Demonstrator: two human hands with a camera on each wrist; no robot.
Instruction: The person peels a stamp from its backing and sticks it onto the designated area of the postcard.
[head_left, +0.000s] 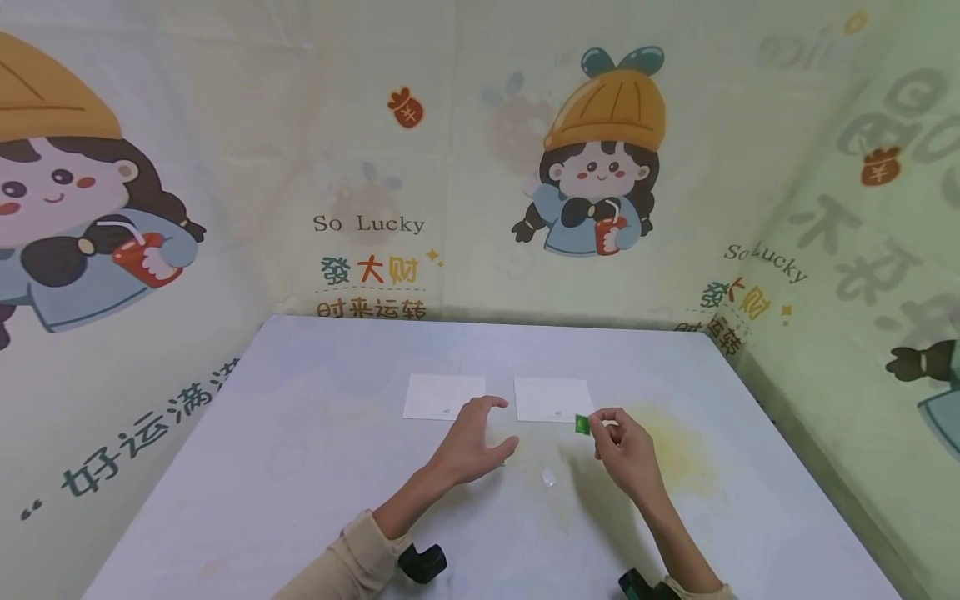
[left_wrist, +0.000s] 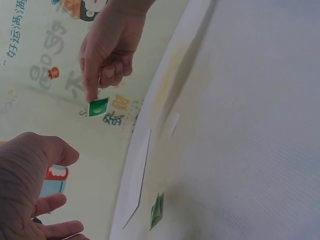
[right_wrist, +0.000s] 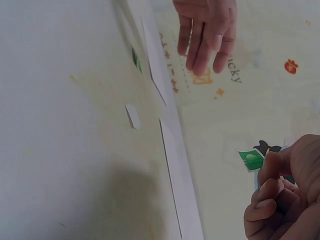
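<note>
My right hand (head_left: 628, 457) pinches a small green stamp (head_left: 582, 424) with a white border between thumb and forefinger, held up above the table. In the right wrist view the stamp (right_wrist: 251, 160) sticks out past the fingertips. My left hand (head_left: 471, 442) hovers over the table with nothing in it, thumb and fingers spread apart. Beneath it lies a second green stamp (left_wrist: 157, 212), slightly curled and mostly hidden by the hand in the head view. Between the hands, a small whitish slip (head_left: 548, 477) rests on the table.
Two white rectangular paper pieces (head_left: 442, 395) (head_left: 551, 399), each with a tiny mark near the lower right corner, lie side by side beyond the hands. The white table (head_left: 300, 500) has a yellowish stain (head_left: 678, 446) at right. Printed cloth walls (head_left: 480, 167) stand behind and beside it.
</note>
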